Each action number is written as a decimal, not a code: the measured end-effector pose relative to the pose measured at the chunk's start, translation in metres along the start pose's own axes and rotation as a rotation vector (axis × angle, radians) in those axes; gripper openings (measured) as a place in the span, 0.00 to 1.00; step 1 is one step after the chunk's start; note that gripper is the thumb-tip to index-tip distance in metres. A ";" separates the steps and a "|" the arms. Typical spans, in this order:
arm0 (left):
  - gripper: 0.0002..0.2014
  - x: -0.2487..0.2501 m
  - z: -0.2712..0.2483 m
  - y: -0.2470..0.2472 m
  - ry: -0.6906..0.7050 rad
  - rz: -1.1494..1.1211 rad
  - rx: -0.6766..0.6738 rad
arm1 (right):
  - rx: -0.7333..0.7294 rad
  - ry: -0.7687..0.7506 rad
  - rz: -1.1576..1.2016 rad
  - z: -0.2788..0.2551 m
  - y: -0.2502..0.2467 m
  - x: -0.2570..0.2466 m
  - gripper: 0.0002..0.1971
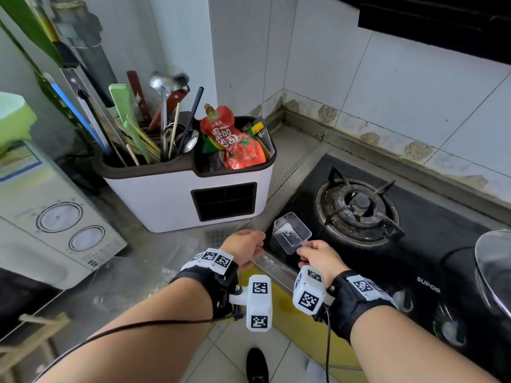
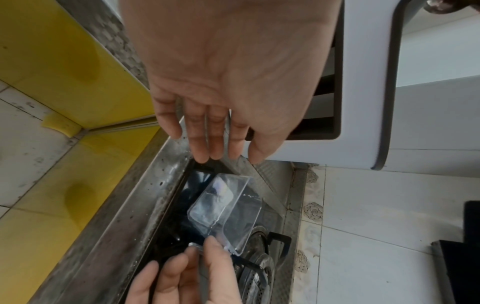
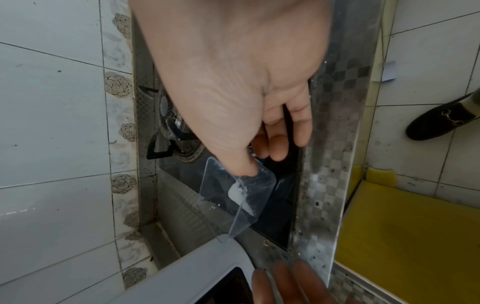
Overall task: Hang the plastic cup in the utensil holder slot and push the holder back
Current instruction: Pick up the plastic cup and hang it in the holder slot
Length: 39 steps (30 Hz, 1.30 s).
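A clear plastic cup with white residue inside hangs above the front left corner of the black stove. My right hand pinches its tab between thumb and fingers; the same cup shows in both wrist views. My left hand hovers just left of the cup, fingers straight and relaxed, holding nothing. The white utensil holder with a dark rim and a dark square slot in its front stands on the counter behind the hands.
The holder carries ladles, chopsticks and spatulas on the left and sauce pouches on the right. A gas burner lies right of the cup. A white appliance stands left, a pot lid far right.
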<state>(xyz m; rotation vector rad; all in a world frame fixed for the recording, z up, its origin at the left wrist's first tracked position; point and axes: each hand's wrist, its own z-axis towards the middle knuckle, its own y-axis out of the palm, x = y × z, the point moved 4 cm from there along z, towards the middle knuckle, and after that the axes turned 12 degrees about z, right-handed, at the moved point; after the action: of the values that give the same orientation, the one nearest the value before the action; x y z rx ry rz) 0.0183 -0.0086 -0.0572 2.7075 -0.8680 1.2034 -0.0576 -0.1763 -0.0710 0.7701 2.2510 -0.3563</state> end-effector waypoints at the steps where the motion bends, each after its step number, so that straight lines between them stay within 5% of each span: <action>1: 0.11 -0.001 0.000 -0.002 -0.005 -0.007 0.003 | -0.006 -0.004 0.009 -0.002 0.002 0.000 0.08; 6: 0.16 -0.005 -0.003 -0.012 -0.034 -0.080 0.003 | -0.085 -0.029 0.112 -0.013 0.027 0.001 0.02; 10: 0.18 -0.009 -0.003 -0.020 -0.049 -0.159 -0.007 | -0.153 -0.057 0.107 -0.028 0.053 -0.003 0.09; 18: 0.14 -0.010 -0.012 -0.039 -0.049 -0.247 0.032 | -0.170 -0.049 0.021 -0.032 0.090 -0.004 0.16; 39: 0.06 0.001 0.020 -0.064 -0.021 -0.401 -0.003 | -0.226 -0.034 0.132 -0.024 0.135 -0.029 0.09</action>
<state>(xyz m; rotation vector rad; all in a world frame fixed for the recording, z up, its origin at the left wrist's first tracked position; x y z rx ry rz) 0.0656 0.0397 -0.0598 2.7129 -0.3000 1.0827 0.0292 -0.0721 -0.0375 0.7810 2.1494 -0.0499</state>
